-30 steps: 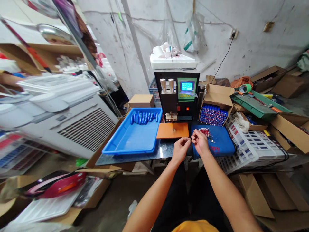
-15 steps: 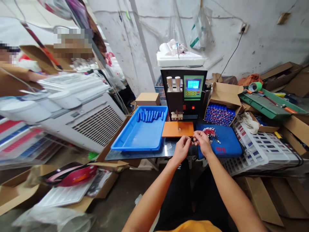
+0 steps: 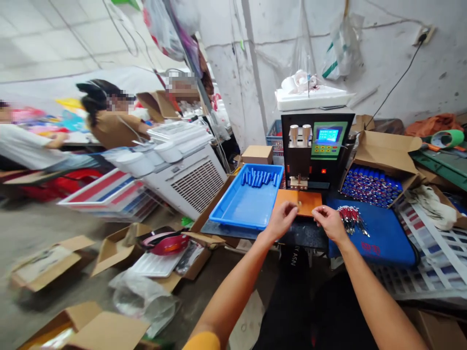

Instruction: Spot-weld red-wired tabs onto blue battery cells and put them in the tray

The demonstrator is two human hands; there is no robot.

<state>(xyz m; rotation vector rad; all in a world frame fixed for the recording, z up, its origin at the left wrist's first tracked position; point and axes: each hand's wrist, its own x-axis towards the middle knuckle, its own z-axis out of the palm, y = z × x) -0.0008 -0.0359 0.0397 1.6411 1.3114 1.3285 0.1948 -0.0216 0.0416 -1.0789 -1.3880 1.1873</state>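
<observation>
My left hand (image 3: pixel 283 221) is closed in a pinch at the front left part of an orange board (image 3: pixel 306 198). Thumb and forefinger of my right hand (image 3: pixel 329 221) press together by the board's front right corner. Whatever either pinch holds is too small to make out. Behind the board stands a black spot-welding machine (image 3: pixel 301 160) with a lit blue screen (image 3: pixel 328 136). Small red and black wire leads (image 3: pixel 352 218) lie in a pile on a blue pouch (image 3: pixel 379 238), just right of my right hand.
Left of the board sits a blue tray (image 3: pixel 241 206) with several blue cylindrical cells (image 3: pixel 258 178). A cardboard box (image 3: pixel 386 146) packed with more cells stands at the right. An air cooler (image 3: pixel 199 187), open boxes and two seated people (image 3: pixel 113 124) are further left.
My hands have moved apart, the left one going left along the orange board's front. The camera has turned left, so the bench appears further right and people come into view.
</observation>
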